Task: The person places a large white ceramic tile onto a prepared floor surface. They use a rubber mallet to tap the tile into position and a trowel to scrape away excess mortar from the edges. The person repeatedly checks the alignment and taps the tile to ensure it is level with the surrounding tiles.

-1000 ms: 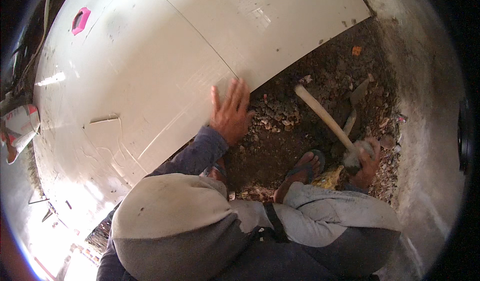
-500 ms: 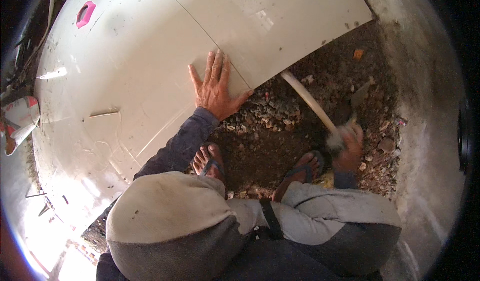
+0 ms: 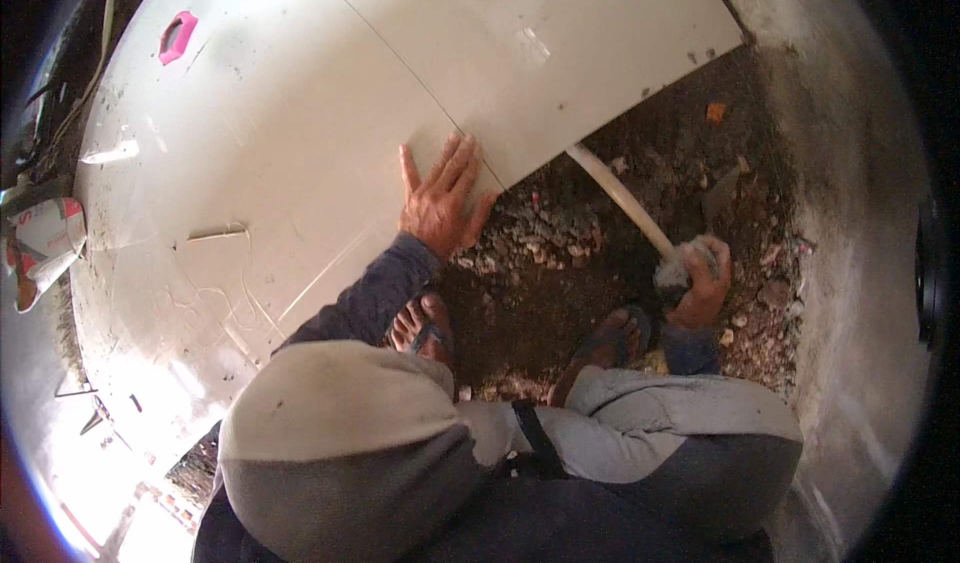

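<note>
Large glossy off-white floor tiles (image 3: 290, 133) meet at a thin dark joint (image 3: 385, 43). My left hand (image 3: 437, 203) lies on the tile near its front corner, fingers stretched out towards that joint and the thumb apart at the edge. Over the bare soil on the right, my right hand (image 3: 706, 288) is closed round the head of a mallet (image 3: 625, 200). Its pale handle points away to the upper left, and the tip is at or beside the tile's front edge; whether it touches cannot be made out.
Dark soil and rubble (image 3: 540, 233) lie between the tiles and my sandalled feet (image 3: 425, 328). A rough grey wall (image 3: 850, 213) bounds the right side. On the tiles sit a pink-rimmed object (image 3: 178, 38) and a short stick with string (image 3: 215, 234).
My left hand has slid slightly right and nearer along the tile, its fingers now closer together. The mallet stays in my right hand, which has shifted little and looks less blurred.
</note>
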`<action>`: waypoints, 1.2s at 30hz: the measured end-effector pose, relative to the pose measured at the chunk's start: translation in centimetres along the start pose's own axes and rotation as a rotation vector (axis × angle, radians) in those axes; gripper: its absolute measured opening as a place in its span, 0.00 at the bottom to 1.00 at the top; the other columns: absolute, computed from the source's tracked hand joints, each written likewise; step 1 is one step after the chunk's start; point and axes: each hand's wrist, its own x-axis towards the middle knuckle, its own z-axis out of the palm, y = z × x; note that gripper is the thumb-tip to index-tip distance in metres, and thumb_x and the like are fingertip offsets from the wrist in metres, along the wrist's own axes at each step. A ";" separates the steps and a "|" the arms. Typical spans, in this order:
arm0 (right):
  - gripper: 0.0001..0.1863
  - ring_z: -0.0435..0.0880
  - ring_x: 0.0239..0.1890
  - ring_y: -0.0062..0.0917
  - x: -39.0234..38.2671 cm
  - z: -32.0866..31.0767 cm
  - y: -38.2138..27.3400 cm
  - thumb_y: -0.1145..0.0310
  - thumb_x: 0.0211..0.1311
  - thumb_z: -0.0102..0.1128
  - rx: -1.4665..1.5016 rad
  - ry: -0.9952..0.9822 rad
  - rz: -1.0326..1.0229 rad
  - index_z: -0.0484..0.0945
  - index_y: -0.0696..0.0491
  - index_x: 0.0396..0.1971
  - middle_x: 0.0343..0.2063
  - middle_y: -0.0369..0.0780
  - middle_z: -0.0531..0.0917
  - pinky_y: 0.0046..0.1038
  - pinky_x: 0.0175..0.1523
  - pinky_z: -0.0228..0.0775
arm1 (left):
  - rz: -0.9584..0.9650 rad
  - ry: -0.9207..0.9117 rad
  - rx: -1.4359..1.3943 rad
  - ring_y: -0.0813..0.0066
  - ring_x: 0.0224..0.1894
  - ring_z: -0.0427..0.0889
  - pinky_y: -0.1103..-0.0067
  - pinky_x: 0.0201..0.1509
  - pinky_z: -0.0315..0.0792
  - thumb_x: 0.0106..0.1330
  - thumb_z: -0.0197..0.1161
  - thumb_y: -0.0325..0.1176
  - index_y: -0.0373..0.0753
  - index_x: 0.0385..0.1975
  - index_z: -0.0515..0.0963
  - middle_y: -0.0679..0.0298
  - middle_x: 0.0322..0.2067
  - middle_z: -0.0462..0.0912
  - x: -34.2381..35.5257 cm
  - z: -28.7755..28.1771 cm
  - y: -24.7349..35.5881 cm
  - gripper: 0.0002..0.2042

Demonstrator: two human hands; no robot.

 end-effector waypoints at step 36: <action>0.21 0.80 0.37 0.29 -3.2 -8.0 1.8 0.61 0.58 0.66 0.318 -0.142 0.394 0.73 0.54 0.48 0.38 0.41 0.80 0.32 0.44 0.75 | -0.275 0.155 -0.107 0.51 0.76 0.53 0.43 0.76 0.38 0.60 0.71 0.50 0.47 0.63 0.74 0.53 0.68 0.65 2.2 -0.8 1.8 0.31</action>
